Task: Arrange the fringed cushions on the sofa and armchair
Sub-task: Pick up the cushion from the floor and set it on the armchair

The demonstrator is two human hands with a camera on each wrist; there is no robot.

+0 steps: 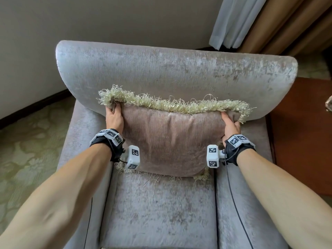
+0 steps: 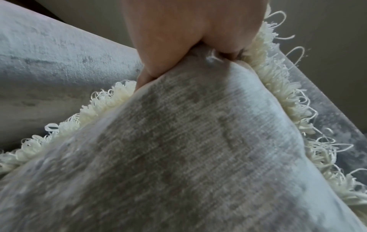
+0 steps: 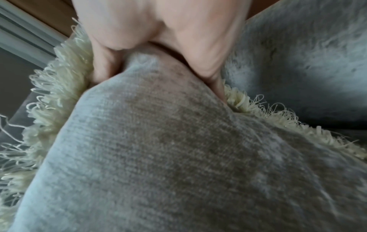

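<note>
Standing upright on the grey velvet armchair (image 1: pixel 161 212) seat against its backrest, the mauve chenille cushion with cream looped fringe (image 1: pixel 170 137) is gripped at both top corners. Left wrist view: left hand (image 2: pixel 178 36) fingers pinch the corner fabric. Right wrist view: right hand (image 3: pixel 158 34) clamps likewise.

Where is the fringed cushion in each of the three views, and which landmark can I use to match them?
Head: the fringed cushion stands centre frame against the armchair back, left hand and right hand gripping its top corners.
Left wrist: it fills the lower centre, corner pinched at top.
Right wrist: it fills the lower centre, corner pinched at top.
Shared landmark: the cream fringe along the cushion's edge.
</note>
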